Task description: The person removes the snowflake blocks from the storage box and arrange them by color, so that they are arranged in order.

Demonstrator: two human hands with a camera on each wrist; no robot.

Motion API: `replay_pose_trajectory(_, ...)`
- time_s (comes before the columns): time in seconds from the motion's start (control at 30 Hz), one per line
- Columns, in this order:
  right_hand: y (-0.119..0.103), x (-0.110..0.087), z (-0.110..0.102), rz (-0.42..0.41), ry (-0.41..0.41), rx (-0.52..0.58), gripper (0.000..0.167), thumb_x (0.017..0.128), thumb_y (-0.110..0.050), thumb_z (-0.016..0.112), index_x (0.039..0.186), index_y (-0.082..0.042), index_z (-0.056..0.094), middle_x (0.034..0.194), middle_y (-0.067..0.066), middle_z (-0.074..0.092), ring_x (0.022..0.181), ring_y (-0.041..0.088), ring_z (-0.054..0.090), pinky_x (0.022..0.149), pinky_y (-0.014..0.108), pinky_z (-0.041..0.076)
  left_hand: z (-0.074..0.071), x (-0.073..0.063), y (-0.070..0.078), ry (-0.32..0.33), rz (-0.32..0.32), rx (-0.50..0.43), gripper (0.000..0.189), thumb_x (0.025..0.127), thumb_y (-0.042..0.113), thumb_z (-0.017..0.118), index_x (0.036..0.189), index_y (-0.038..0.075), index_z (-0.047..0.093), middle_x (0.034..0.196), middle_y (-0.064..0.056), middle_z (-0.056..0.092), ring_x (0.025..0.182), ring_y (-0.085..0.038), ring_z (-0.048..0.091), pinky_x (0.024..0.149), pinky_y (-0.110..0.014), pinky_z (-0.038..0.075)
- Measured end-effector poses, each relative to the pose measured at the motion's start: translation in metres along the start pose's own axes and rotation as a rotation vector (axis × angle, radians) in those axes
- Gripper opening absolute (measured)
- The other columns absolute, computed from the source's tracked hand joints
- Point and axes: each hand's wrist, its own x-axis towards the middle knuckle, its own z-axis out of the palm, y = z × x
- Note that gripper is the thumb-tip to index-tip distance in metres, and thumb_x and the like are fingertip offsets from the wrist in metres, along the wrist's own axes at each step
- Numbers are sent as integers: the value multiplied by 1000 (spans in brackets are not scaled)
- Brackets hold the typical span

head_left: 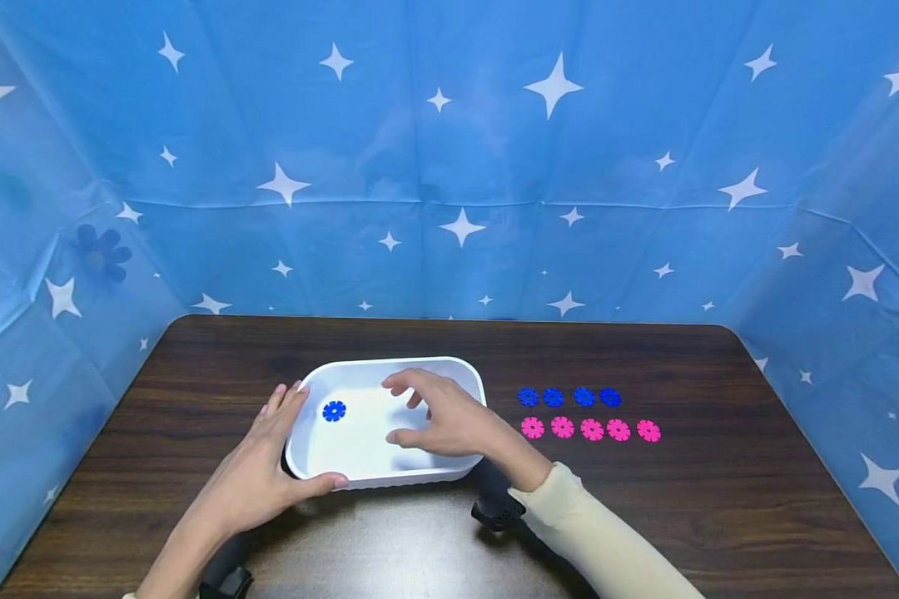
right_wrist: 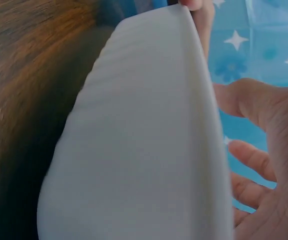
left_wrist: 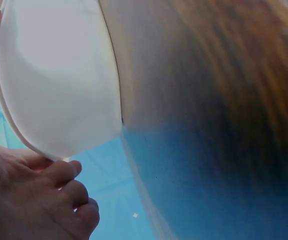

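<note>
A white tray (head_left: 360, 476) lies on the table, with one blue notched plastic disc (head_left: 334, 411) inside it on the left. My left hand (head_left: 258, 470) holds the tray's left end, its fingers along the left rim and the thumb on the front edge. In the left wrist view, curled fingers (left_wrist: 66, 182) show at the tray's corner. Over the right part of the tray hovers my right hand (head_left: 445, 416), thumb and fingers spread apart with nothing between them. Seen from the right wrist, this hand (right_wrist: 269, 155) is beyond the tray's side wall (right_wrist: 134, 125).
Right of the tray, several blue notched discs (head_left: 553, 397) form a row. Several pink notched discs (head_left: 592, 429) line up in front of them. The dark wooden table (head_left: 719, 499) ends at a blue curtain (head_left: 494, 166) with white stars.
</note>
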Motion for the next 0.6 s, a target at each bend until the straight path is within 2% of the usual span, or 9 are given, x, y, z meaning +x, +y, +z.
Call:
replay_pose_trajectory(0.37, -5, 22, 23, 51, -66, 11, 82, 85, -38, 84, 154, -18, 43, 144, 6, 61, 114, 21, 67, 94, 27, 53, -2, 0, 1, 3, 11, -2, 128, 74, 80, 73, 167, 20, 8, 174, -11, 10, 160, -39, 10, 107, -79, 32)
replay_pose_trajectory(0.6, -11, 36, 35, 56, -136, 70, 90, 85, -38, 84, 158, -19, 36, 146, 5, 60, 95, 8, 67, 81, 19, 51, -2, 0, 1, 1, 16, -5, 128, 74, 80, 72, 167, 18, 9, 174, -12, 11, 161, -38, 9, 108, -80, 31)
